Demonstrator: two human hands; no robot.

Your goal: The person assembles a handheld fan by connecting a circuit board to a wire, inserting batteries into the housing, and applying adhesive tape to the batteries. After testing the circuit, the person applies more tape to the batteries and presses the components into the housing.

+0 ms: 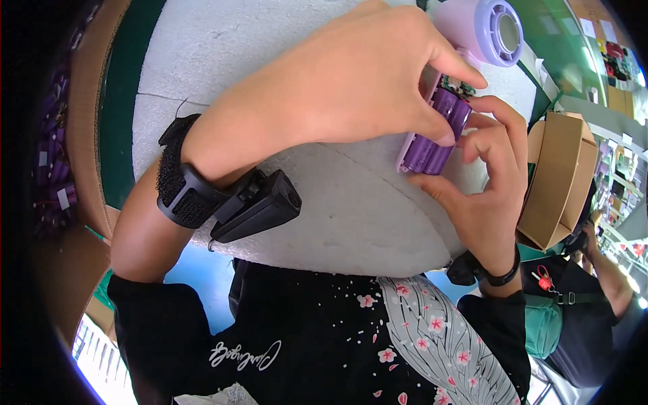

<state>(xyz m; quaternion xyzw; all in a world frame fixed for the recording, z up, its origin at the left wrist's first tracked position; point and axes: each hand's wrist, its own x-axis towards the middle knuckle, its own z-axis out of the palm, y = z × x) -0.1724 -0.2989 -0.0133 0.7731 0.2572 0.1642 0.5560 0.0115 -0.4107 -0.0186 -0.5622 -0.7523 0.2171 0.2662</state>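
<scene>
A lavender handheld fan (463, 30) lies on the foam-topped work surface, its round head at the far right. Its handle shell (407, 152) is open. Inside it sits a pack of purple cylindrical battery cells (430, 154), with a small green circuit board (456, 86) between the pack and the head. My left hand (378, 74) reaches across from the left, closed on the handle, its thumb pressing on the cells. From the right, my right hand (489, 162) closes around the pack's lower end and right side. The left fingers under the handle are hidden.
White foam sheeting (337, 209) covers the bench. An open cardboard box (555, 179) stands at the right. On the left, a carton (91, 115) holds several purple battery packs (57, 148). Another person (574, 324) is at the far right. Both my wrists wear black straps.
</scene>
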